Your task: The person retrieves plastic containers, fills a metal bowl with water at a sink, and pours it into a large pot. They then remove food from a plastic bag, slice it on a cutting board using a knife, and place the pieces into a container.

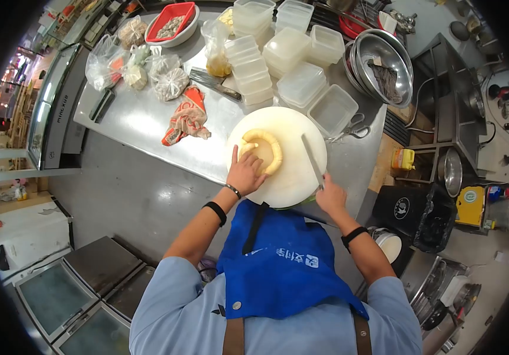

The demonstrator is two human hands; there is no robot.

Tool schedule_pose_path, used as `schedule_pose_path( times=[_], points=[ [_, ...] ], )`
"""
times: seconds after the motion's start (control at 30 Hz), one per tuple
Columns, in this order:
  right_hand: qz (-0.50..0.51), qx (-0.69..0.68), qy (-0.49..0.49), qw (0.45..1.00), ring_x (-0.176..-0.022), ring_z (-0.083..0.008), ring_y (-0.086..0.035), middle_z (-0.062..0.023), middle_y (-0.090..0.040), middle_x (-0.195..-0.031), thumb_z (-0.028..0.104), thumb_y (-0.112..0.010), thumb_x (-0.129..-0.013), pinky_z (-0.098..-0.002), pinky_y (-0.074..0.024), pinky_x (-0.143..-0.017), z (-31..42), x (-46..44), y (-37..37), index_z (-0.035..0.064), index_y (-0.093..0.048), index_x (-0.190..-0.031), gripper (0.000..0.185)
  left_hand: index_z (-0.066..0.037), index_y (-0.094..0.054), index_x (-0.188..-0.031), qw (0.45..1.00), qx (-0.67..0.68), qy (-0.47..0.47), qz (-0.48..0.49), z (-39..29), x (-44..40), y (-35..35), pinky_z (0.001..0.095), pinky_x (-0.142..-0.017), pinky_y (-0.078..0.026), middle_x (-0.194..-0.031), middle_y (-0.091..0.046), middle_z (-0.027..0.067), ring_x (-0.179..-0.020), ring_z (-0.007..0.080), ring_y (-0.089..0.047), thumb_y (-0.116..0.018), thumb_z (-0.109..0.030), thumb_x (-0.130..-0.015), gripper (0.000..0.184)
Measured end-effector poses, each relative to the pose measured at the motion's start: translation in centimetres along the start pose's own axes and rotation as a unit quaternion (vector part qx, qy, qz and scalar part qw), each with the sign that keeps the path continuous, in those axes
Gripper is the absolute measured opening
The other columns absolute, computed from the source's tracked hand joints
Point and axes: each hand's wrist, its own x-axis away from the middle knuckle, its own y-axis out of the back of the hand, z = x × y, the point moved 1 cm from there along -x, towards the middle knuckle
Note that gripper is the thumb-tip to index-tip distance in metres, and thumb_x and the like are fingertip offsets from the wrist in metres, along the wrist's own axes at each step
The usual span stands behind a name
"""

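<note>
We gripped knife (312,154) in right hand (331,195), left hand (246,171) spread against yellow coil (276,151) on board (294,125), none set apart.

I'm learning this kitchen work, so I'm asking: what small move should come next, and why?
Probably bring the knife leftward to the curved yellow piece: the right hand grips its handle, its blade lies apart from the piece, and the left hand is already at the piece.
</note>
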Motion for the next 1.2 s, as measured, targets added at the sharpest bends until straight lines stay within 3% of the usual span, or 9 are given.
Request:
schedule_pose_path(
  times=[0.13, 0.23, 0.33, 0.43, 0.7, 0.93, 1.03, 1.1, 1.2],
  points=[
    [-0.074, -0.146, 0.081, 0.983, -0.08, -0.0425, -0.071, -0.0223, -0.072, -0.085, 0.026, -0.062, -0.094, -0.0509, -0.055, -0.069, 0.9, 2.3, 2.7, 0.0062, -0.059, -0.129, 0.04, -0.01, -0.068, -0.103, 0.987, -0.052, -0.026, 0.148, 1.5, 0.4, 1.9, 0.0628, -0.127, -0.012, -0.105, -0.064, 0.0067, -0.118, 0.0277, -0.058, -0.075, -0.04, -0.087, 0.035],
    [-0.133, -0.181, 0.164, 0.96, -0.078, -0.0418, -0.07, -0.0213, -0.072, -0.088, 0.026, -0.06, -0.096, -0.0521, -0.0548, -0.069, 2.4, 1.6, 1.5, 0.0091, -0.059, -0.13, 0.038, -0.009, -0.065, -0.099, 0.981, -0.088, 0.015, 0.171, 0.5, 2.2, 0.2, 0.0576, -0.121, -0.028, -0.102, -0.062, 0.0081, -0.109, 0.0275, -0.06, -0.076, -0.042, -0.085, 0.036],
    [-0.084, -0.102, 0.201, 0.971, -0.074, -0.0414, -0.07, -0.0196, -0.072, -0.085, 0.022, -0.058, -0.097, -0.0527, -0.0551, -0.067, 6.8, 0.6, 1.4, 0.0085, -0.059, -0.125, 0.031, -0.009, -0.064, -0.105, 0.986, -0.006, 0.067, 0.156, 0.1, 3.3, -1.9, 0.0489, -0.104, -0.042, -0.101, -0.062, 0.0089, -0.099, 0.027, -0.06, -0.077, -0.042, -0.084, 0.041],
    [-0.026, -0.026, 0.23, 0.972, -0.071, -0.0412, -0.07, -0.0183, -0.072, -0.083, 0.02, -0.056, -0.098, -0.0528, -0.0558, -0.066, 8.8, 0.0, 0.9, 0.0085, -0.058, -0.118, 0.024, -0.01, -0.062, -0.111, 0.995, 0.003, 0.095, 0.037, -1.0, 4.3, -1.5, 0.0426, -0.088, -0.043, -0.101, -0.062, 0.0079, -0.097, 0.0258, -0.06, -0.078, -0.038, -0.085, 0.041],
    [0.007, 0.025, 0.257, 0.966, -0.07, -0.0422, -0.07, -0.0195, -0.071, -0.081, 0.017, -0.056, -0.096, -0.0537, -0.056, -0.065, 7.7, -0.1, -0.8, 0.0082, -0.057, -0.114, 0.02, -0.015, -0.061, -0.115, 0.996, -0.019, 0.091, 0.002, -2.0, 4.8, -2.2, 0.0403, -0.088, -0.043, -0.104, -0.061, 0.0037, -0.099, 0.0245, -0.059, -0.077, -0.031, -0.085, 0.038],
    [0.074, 0.019, 0.204, 0.976, -0.077, -0.0463, -0.068, -0.0218, -0.07, -0.082, 0.019, -0.056, -0.097, -0.0578, -0.0532, -0.069, -1.6, 4.0, -0.8, 0.0094, -0.057, -0.112, 0.018, -0.012, -0.059, -0.115, 0.994, -0.047, 0.077, 0.055, -0.2, 6.4, -2.2, 0.0422, -0.086, -0.046, -0.104, -0.062, 0.0069, -0.097, 0.0267, -0.061, -0.075, -0.03, -0.086, 0.037],
    [0.067, -0.022, 0.194, 0.978, -0.076, -0.0469, -0.068, -0.0225, -0.069, -0.081, 0.02, -0.057, -0.097, -0.0588, -0.0518, -0.068, -5.0, 6.1, 1.4, 0.0098, -0.058, -0.111, 0.017, -0.006, -0.059, -0.119, 0.968, -0.062, 0.243, 0.021, 4.8, 7.9, -1.2, 0.047, -0.085, -0.048, -0.107, -0.063, 0.0132, -0.1, 0.0316, -0.063, -0.073, -0.03, -0.089, 0.041],
    [0.059, -0.052, 0.172, 0.982, -0.075, -0.0471, -0.067, -0.0228, -0.069, -0.08, 0.02, -0.058, -0.097, -0.0589, -0.0515, -0.068, -6.1, 7.0, 1.7, 0.0094, -0.059, -0.11, 0.017, -0.004, -0.061, -0.118, 0.935, -0.022, 0.334, -0.114, 9.7, 8.1, -2.9, 0.0495, -0.086, -0.05, -0.107, -0.065, 0.0138, -0.099, 0.0352, -0.064, -0.073, -0.031, -0.09, 0.041],
    [0.043, -0.078, 0.136, 0.987, -0.076, -0.0472, -0.067, -0.0228, -0.069, -0.079, 0.021, -0.059, -0.097, -0.0583, -0.0511, -0.069, -6.7, 7.2, 1.4, 0.0085, -0.06, -0.11, 0.017, -0.001, -0.06, -0.123, 0.906, 0.063, 0.398, -0.127, 13.9, 5.1, -2.9, 0.0507, -0.096, -0.049, -0.116, -0.066, 0.0185, -0.11, 0.0382, -0.062, -0.074, -0.027, -0.089, 0.045]
  ],
)
